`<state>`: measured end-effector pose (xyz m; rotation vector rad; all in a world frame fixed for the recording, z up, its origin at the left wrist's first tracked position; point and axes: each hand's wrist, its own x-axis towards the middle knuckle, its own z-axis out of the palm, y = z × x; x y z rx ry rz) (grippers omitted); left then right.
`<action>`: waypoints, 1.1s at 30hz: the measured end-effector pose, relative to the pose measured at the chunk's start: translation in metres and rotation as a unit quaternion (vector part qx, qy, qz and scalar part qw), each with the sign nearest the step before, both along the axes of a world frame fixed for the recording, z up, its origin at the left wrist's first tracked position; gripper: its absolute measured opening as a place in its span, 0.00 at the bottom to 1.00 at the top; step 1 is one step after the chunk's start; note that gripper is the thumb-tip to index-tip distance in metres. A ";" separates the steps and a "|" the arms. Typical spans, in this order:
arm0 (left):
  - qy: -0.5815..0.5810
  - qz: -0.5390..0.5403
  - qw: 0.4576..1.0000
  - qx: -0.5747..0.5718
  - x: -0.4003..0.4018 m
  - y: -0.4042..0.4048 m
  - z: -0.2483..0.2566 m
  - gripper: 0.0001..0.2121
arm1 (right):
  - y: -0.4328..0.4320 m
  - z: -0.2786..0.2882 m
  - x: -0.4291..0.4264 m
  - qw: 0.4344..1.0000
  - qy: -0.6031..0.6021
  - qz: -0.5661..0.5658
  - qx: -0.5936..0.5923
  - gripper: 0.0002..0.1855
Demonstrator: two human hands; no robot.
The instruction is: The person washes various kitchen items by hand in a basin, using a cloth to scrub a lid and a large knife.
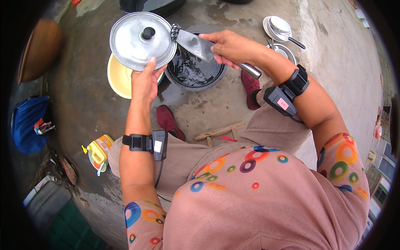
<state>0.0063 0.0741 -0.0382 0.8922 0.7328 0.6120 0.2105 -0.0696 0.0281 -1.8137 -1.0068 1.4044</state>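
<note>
My left hand [146, 79] holds a round aluminium pot lid [129, 40] by its lower rim, thumb on top, with the black knob [148, 32] facing up. In my right hand [229, 48] is a broad-bladed metal cleaver [193, 45], its steel handle sticking out below my palm and my index finger stretched along the blade. A bunched black-and-white patterned piece [175, 32], perhaps cloth, sits at the blade's far end beside the lid's edge. Below the blade stands a black basin [195, 87] of dark, reflecting liquid; its contents cannot be made out. The lid partly covers a yellow basin [117, 79].
Stacked bowls and a black-handled pan [280, 26] stand right, above a metal bowl [286, 51]. A large dark tub [162, 7] is at the top. A yellow pump bottle [98, 151] rests lower left. A low wooden stool [220, 130] lies between my feet.
</note>
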 end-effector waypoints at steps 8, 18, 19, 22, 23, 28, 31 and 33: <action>-0.024 0.036 0.999 -0.020 0.003 -0.002 0.005 0.20 | -0.016 0.013 -0.019 0.995 0.088 0.047 -0.030 0.27; -0.041 0.029 0.998 0.035 0.013 -0.013 0.000 0.19 | -0.008 0.009 -0.013 0.967 0.218 -0.121 -0.059 0.27; -0.041 0.028 0.998 0.034 0.013 -0.012 0.000 0.19 | -0.009 0.012 -0.012 0.967 0.217 -0.122 -0.059 0.27; -0.053 0.028 0.997 0.045 0.012 -0.011 -0.001 0.19 | -0.013 0.022 -0.012 0.965 0.242 -0.056 -0.080 0.27; -0.052 0.033 0.997 0.043 0.012 -0.010 -0.003 0.20 | -0.014 0.025 -0.014 0.967 0.236 -0.045 -0.084 0.27; -0.039 0.018 0.998 0.052 0.014 -0.013 -0.002 0.20 | -0.009 0.012 -0.010 0.975 0.194 -0.085 -0.067 0.27; -0.040 0.015 0.998 0.039 0.011 -0.013 -0.001 0.21 | -0.010 0.013 -0.017 0.976 0.193 -0.080 -0.062 0.28; -0.066 0.027 0.997 0.028 0.011 -0.009 0.001 0.22 | -0.016 0.016 -0.021 0.975 0.208 -0.051 -0.055 0.29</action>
